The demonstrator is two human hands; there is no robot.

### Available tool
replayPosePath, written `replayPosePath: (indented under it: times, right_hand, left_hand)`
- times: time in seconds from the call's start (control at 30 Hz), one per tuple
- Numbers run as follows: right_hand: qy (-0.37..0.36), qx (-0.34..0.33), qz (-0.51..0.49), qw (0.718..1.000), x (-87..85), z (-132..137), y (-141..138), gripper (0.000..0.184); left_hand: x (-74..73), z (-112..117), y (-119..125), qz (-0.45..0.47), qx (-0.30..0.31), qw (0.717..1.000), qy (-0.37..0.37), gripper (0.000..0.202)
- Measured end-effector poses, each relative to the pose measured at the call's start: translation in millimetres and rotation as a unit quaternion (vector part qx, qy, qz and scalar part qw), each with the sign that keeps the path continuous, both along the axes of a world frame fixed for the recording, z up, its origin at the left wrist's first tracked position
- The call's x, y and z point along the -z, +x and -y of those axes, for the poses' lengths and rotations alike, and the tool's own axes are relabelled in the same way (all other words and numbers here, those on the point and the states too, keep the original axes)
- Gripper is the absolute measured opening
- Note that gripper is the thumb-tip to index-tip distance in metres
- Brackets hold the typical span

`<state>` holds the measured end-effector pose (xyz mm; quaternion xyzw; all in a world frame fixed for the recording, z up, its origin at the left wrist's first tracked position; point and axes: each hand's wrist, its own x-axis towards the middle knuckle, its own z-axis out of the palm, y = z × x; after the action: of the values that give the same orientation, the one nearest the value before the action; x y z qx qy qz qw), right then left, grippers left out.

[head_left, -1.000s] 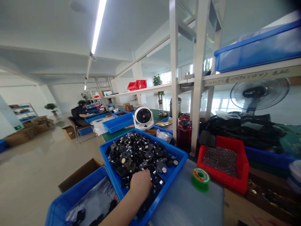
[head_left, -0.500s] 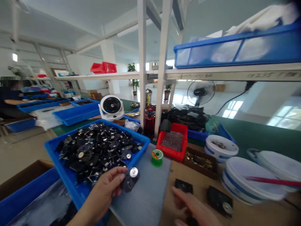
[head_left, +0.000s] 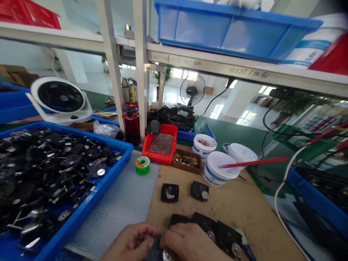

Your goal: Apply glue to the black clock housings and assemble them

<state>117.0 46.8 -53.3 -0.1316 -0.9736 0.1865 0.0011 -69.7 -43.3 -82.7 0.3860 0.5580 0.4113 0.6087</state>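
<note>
"What's in the hands?"

"A black part with a shiny metal disc, held closely between the left hand and right hand, just above the tabletop. Fingers and the picture's bottom edge hide much of it."

"Material?"

"Matte, maybe plastic; I can't tell."

"What's beside it?"

"A row of similar black plates, just right of the right hand."

"Any writing?"

"The shelf edge reads 15235, then a blurred scrawl."
</note>
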Motion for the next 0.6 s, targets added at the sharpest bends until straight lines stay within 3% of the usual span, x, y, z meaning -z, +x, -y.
replayPosePath:
  times: [0.1,0.23,0.33,0.43,0.5,0.57,0.6]
  right_hand:
    - [-0.024,0.021,0.032,0.999,-14.8,-11,5,0.053]
    - [-0.045,0.130,-0.021,0.990,-21.5,-43,13,0.047]
    - [-0.047,0.188,-0.038,0.980,-16.8,-68,10,0.043]
    - [-0.103,0.217,-0.065,0.968,-17.2,-75,2,0.041]
    - [-0.172,0.229,-0.074,0.955,-22.1,-69,3,0.040]
    - [-0.260,0.229,-0.063,0.936,-24.4,-56,11,0.037]
    - [-0.320,0.221,-0.058,0.919,-22.2,-48,16,0.034]
  left_hand:
    - [0.2,-18,2,-0.038,0.018,0.999,0.013,0.033]
    - [-2.1,-49,-7,-0.138,-0.008,0.987,0.087,0.043]
    - [-2.9,-69,-13,-0.234,-0.031,0.956,0.171,0.052]
    - [-2.0,-74,-15,-0.295,0.001,0.923,0.246,0.063]
    - [-0.7,-68,-14,-0.347,0.052,0.883,0.312,0.061]
    - [1.2,-57,-11,-0.410,0.105,0.810,0.406,0.054]
    - [2.5,-52,-8,-0.416,0.115,0.787,0.442,0.051]
